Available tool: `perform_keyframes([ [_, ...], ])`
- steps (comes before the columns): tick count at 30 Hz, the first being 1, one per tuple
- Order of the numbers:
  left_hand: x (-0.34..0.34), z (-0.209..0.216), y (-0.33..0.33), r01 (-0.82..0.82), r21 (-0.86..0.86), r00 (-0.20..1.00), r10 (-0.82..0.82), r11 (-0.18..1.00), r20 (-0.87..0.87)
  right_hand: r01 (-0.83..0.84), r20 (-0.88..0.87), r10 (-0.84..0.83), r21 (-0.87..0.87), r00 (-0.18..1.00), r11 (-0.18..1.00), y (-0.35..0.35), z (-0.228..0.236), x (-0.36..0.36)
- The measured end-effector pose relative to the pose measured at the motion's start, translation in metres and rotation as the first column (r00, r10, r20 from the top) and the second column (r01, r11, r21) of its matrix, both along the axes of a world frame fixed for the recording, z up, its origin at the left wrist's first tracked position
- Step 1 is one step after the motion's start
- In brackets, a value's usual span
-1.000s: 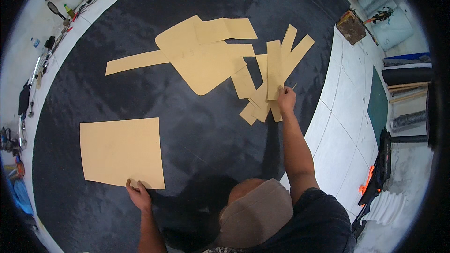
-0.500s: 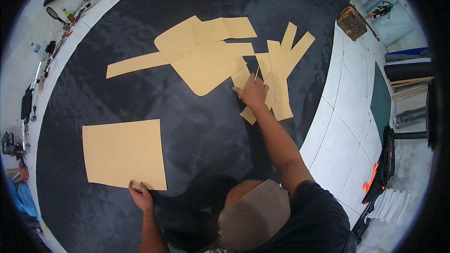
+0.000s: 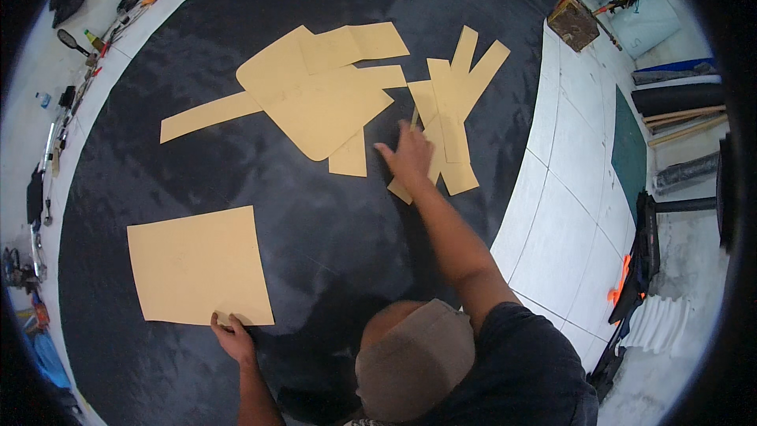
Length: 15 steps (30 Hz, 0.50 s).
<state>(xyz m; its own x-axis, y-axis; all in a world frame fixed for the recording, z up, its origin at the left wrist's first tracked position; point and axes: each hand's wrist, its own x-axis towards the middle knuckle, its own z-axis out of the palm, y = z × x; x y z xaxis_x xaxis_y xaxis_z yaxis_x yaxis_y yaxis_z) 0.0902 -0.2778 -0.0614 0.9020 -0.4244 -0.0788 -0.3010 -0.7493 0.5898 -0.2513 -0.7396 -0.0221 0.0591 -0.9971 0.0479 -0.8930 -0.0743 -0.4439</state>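
Observation:
My left hand (image 3: 234, 341) pinches the near edge of a large rectangular tan card sheet (image 3: 197, 264) at the lower left. Farther off, my right hand (image 3: 412, 156) has its thumb spread to the left and a thin, pencil-like stick (image 3: 414, 117) between its fingers. Beneath and beside that hand, several long tan card strips (image 3: 449, 122) overlap and fan out. Left of them lies a broad card piece with rounded corners (image 3: 315, 114). A small card piece (image 3: 351, 158) pokes out from its near edge, and a folded card piece (image 3: 359, 46) rests at its far side.
Black sheet material (image 3: 315, 213) spreads under all the card. White floor tiles (image 3: 544, 213) border it. Tools and bottles (image 3: 93, 41) line the left wall. A worn block-like box (image 3: 573, 22) stands at the far right, with rolls of material (image 3: 678, 99) beyond.
The small card piece that was by my right hand now lies farther left, partly under the broad piece. My right hand is over the strips; the whole view has shifted slightly.

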Motion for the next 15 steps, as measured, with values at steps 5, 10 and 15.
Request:
perform_keyframes([
  [5, -0.007, 0.013, -0.009, -0.013, 0.058, 1.0, 0.012, 0.998, 0.015, 0.329, -0.228, -0.313, 0.036, 0.922, 0.944, -0.005, 0.003, -0.064],
  [10, -0.01, 0.017, -0.016, -0.01, 0.082, 1.0, 0.011, 0.997, -0.02, 0.269, -0.012, -0.27, -0.037, 0.963, 0.962, -0.021, -0.013, -0.123],
  [15, -0.009, 0.008, -0.011, 0.02, 0.006, 0.999, -0.019, 1.0, -0.042, 0.286, -0.047, -0.295, -0.139, 0.954, 0.948, -0.037, -0.017, -0.171],
])
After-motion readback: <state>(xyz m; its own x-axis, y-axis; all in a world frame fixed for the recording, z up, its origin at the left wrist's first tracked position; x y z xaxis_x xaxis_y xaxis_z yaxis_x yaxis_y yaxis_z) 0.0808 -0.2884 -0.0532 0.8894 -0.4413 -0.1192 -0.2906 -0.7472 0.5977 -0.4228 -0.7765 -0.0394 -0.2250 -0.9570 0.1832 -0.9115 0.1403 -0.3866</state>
